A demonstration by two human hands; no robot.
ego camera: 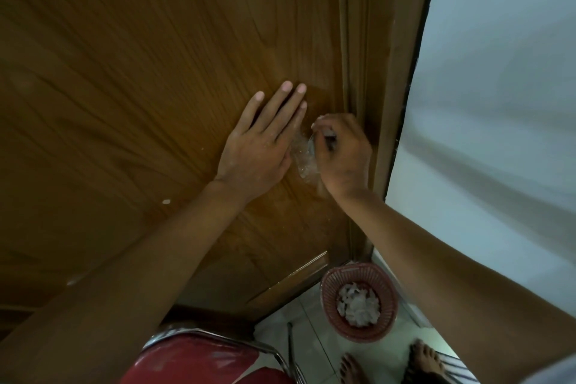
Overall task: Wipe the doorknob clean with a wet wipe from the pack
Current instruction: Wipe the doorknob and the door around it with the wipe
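Note:
My left hand (263, 140) lies flat against the brown wooden door (140, 72), fingers spread and pointing up, just left of the doorknob. My right hand (341, 154) is curled around the doorknob (311, 144) with a white wet wipe (304, 162) bunched in its fingers. Only a sliver of the metal knob shows between the two hands; the wipe covers the rest. The wipe pack is not in view.
The door frame (383, 103) and a pale wall (498, 103) are on the right. On the tiled floor a pink basket (330, 290) holds crumpled white wipes. A red chair with a chrome frame (199, 358) stands below my arms. My bare feet (389, 365) are beside it.

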